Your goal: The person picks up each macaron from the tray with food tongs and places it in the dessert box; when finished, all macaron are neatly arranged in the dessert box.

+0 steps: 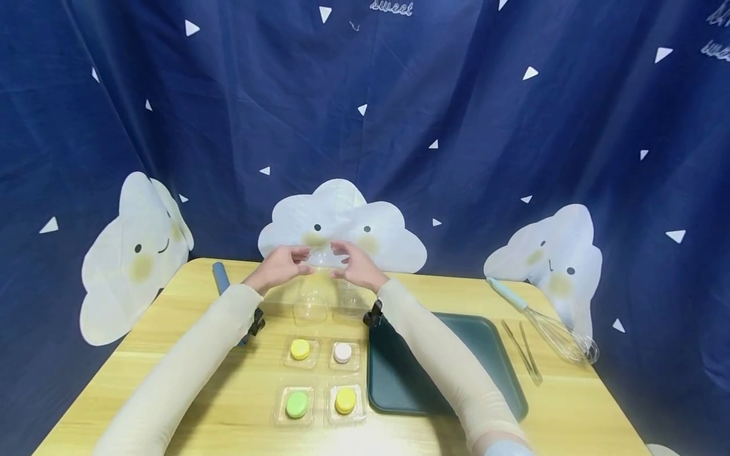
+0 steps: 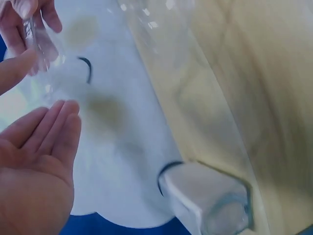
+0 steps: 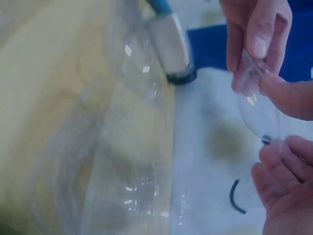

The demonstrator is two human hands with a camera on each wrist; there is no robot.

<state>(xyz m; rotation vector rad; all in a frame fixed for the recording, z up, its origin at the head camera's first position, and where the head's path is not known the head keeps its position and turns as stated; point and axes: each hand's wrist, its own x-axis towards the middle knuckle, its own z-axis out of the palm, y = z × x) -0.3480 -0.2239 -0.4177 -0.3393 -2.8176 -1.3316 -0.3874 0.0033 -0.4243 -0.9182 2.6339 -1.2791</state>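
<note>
At the table's far side, my left hand (image 1: 281, 266) and right hand (image 1: 358, 265) face each other, fingers bent around a clear plastic dome lid (image 1: 322, 256). Thumbs and fingers of both hands hold this clear lid (image 3: 259, 115) by its edges in the right wrist view. More clear domes (image 1: 310, 308) stand on the table below the hands. Nearer are several clear square bases (image 1: 283, 415), each with one macaron: yellow (image 1: 300, 349), whitish (image 1: 343, 353), green (image 1: 297, 404) and another yellow (image 1: 345, 400).
A dark green tray (image 1: 456, 335) lies right of the bases, partly under my right arm. Beyond it are metal tongs (image 1: 525, 354) and a whisk (image 1: 550, 326) with a light blue handle. A blue rod-like thing (image 1: 220, 277) lies left, partly hidden by my left arm.
</note>
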